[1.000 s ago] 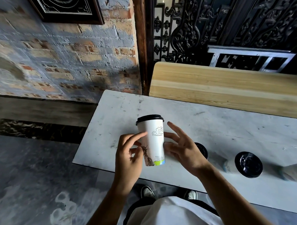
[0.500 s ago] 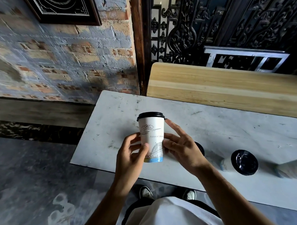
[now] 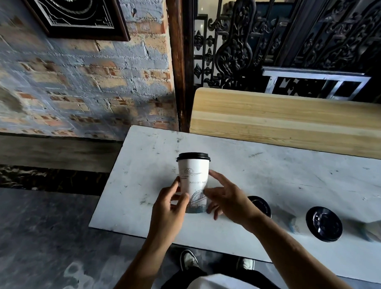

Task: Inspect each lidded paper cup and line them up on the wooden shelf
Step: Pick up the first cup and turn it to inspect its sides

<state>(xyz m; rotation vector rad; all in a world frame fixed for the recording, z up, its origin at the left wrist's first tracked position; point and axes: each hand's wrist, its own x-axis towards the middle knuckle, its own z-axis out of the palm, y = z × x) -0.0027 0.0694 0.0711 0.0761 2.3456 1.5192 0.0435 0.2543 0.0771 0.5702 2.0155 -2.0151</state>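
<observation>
Upright, both grips [image 3: 169, 205] [image 3: 225, 201] clasping cup [image 3: 194, 177], near table [image 3: 141, 164] left edge, shelf [image 3: 294, 117] bare

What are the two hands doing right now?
Left hand: holding the lidded paper cup, thumb and fingers curled on its lower left side.
Right hand: fingers on the cup's right side, blurred; grip cannot be told.

I count three lidded cups: one held upright [image 3: 193, 179], two standing on the white table [image 3: 270, 168], at [image 3: 259, 206] and [image 3: 323, 223]. There is one wooden shelf [image 3: 294, 117], empty.
</observation>
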